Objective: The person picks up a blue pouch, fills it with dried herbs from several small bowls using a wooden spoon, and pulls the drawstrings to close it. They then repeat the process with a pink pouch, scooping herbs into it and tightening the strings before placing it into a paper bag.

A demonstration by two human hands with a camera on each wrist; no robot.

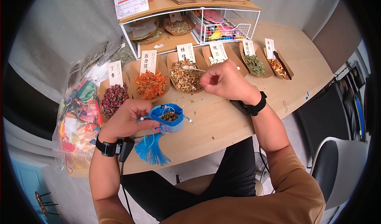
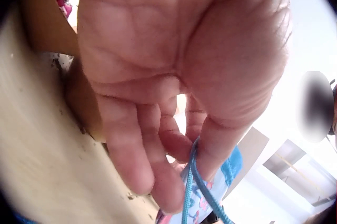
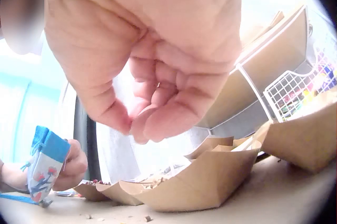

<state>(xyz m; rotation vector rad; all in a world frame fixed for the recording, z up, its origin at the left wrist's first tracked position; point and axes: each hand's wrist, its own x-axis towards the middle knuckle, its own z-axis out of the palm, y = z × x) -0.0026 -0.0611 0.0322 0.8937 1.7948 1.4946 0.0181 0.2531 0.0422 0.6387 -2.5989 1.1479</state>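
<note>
My left hand (image 1: pixel 129 119) (image 2: pixel 179 76) holds the small blue drawstring pouch (image 1: pixel 173 125) (image 2: pixel 202 197) (image 3: pixel 46 163) by its side, thumb and fingers pinching it. The pouch is upright with its mouth open, and dried brown material (image 1: pixel 170 116) shows inside. A blue tassel (image 1: pixel 152 149) hangs below it. My right hand (image 1: pixel 228 81) (image 3: pixel 147 55) pinches the handle of a thin white spoon (image 1: pixel 191 68), whose bowl end lies over the brown dried pieces (image 1: pixel 185 79) in the middle paper tray. In the right wrist view the spoon is hidden behind the fingers.
Trays of rosebuds (image 1: pixel 114 99), orange petals (image 1: pixel 151 85), white pieces (image 1: pixel 217 60), green leaves (image 1: pixel 254 65) and mixed flowers (image 1: pixel 276 67) line the table. Behind stand a shelf (image 1: pixel 158 6) and a wire basket (image 1: pixel 206 32). A plastic bag (image 1: pixel 65 123) lies at left.
</note>
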